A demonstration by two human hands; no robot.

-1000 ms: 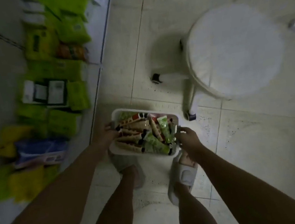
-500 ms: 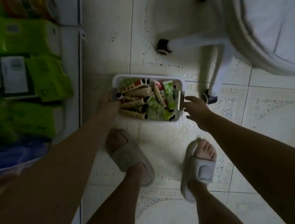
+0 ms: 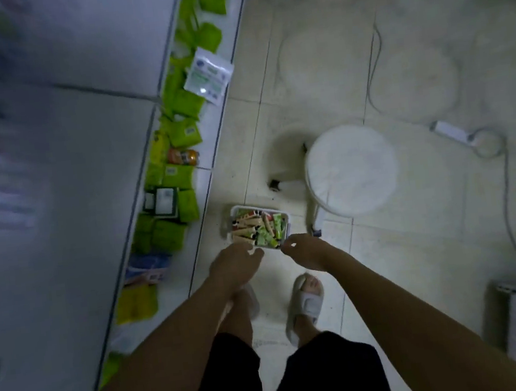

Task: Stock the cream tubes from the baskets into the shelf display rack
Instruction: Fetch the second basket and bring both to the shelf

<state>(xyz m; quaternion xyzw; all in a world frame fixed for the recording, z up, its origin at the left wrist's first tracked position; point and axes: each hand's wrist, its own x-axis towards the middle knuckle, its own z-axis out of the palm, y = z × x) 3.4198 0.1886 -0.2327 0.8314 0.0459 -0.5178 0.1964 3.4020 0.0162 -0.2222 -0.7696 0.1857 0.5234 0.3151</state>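
Now, viewpoint: looking straight down from a standing person's head, dim light, left edge blurred.
Legs: black shorts, pale slide sandals [image 3: 306, 302] on glossy cream floor tiles.
Left hand [image 3: 234, 264]: fingers loosely curled, holding nothing, above the near left corner of the basket.
Right hand [image 3: 305, 251]: fingers loosely curled, empty, just off the basket's near right corner.
Change: half a second ago both hands were at the basket's rim, low to the floor; now they are off it and the view is higher, so the basket appears set down.
Meaning: a judgement only, the basket is parked beside the shelf, ready for picking out tubes.
Basket [image 3: 234, 212]: small white plastic rectangle with rounded corners, on the floor just ahead of the feet.
Cream tubes [image 3: 258, 227]: slim tapered tubes, tan and green with dark caps, heaped loosely inside.
Shelf [image 3: 212, 142]: white, to the left, holding soft bright green packets [image 3: 184, 178].
Stool [image 3: 350, 170]: round white padded seat, right of and beyond the basket.
Cable: thin pale cord looping on the far floor.
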